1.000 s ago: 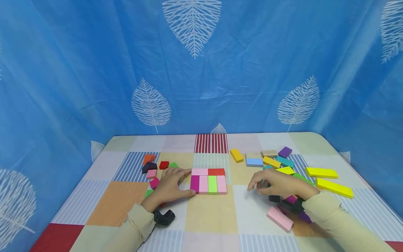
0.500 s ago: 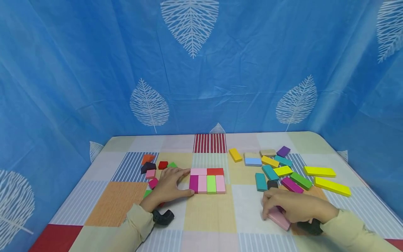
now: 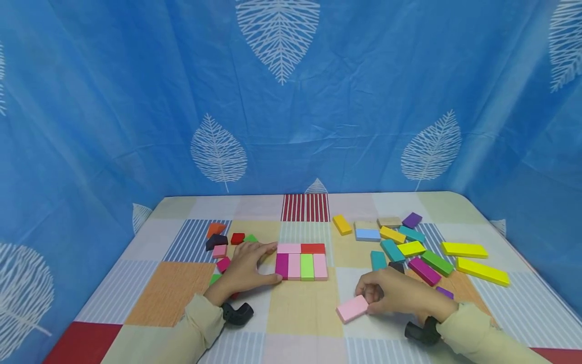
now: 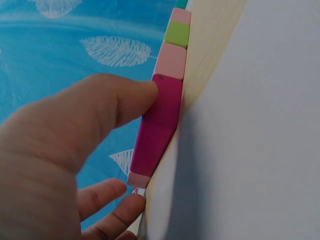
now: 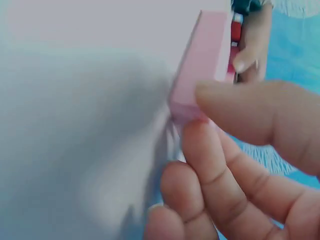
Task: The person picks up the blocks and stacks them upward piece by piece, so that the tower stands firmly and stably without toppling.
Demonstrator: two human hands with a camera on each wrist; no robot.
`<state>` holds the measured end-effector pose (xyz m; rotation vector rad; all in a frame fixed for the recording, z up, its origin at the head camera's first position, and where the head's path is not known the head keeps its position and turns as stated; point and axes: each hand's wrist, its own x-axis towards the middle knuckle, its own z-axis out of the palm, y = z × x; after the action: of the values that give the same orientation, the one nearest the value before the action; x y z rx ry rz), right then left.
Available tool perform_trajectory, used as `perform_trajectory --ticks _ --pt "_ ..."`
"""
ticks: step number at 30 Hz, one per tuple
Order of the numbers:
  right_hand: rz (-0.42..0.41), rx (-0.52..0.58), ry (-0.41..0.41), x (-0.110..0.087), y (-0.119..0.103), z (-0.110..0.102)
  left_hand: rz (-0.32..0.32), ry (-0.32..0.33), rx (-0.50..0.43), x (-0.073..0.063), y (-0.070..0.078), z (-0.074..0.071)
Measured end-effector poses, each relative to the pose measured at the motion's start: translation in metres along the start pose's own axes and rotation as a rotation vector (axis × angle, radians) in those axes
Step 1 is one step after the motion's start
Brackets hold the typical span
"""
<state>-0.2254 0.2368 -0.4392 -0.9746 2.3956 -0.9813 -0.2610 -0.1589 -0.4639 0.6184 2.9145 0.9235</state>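
Between thumb and fingertips, my right hand (image 3: pixel 393 290) pinches one end of a pink block (image 3: pixel 352 309), which points left, low over the cloth. In the right wrist view the thumb presses on the pink block (image 5: pixel 202 60) with curled fingers beneath. Flat blocks form a compact rectangle: a magenta block (image 3: pixel 282 266), a pink, a light green block (image 3: pixel 307 267) and another pink side by side, with a pink and a red block (image 3: pixel 312 248) lying across behind. My left hand (image 3: pixel 244 268) spans this group's left side; its thumb touches the magenta block (image 4: pixel 160 115), fingers loosely spread.
Loose blocks lie at the right, among them yellow blocks (image 3: pixel 482 271), a green block (image 3: pixel 437 263), teal ones and a blue block (image 3: pixel 367 234). Small pieces, including an orange one (image 3: pixel 215 229), sit beyond the left hand. A blue curtain (image 3: pixel 341 101) hangs behind the patchwork tablecloth (image 3: pixel 304 313).
My right hand has come down to the pink block at the lower right, taken hold of it and carried it left, turning it. The left hand has stayed at the group.
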Motion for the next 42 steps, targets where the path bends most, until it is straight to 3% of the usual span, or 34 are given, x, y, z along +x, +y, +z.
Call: perform_trajectory --ticks 5,10,26,42 --pt "0.031 0.164 -0.015 0.017 -0.019 0.01 0.024 0.001 -0.013 0.0 -0.001 0.0" --pt "0.097 0.199 0.044 0.032 -0.036 0.022 0.039 0.01 -0.013 -0.001 0.0 0.0" --pt "0.085 0.051 0.131 0.073 -0.066 0.04 0.043 0.012 -0.044 -0.003 0.002 -0.002" --pt "0.106 -0.239 0.225 0.099 -0.09 0.051 0.049 -0.001 -0.035 -0.002 -0.001 -0.003"
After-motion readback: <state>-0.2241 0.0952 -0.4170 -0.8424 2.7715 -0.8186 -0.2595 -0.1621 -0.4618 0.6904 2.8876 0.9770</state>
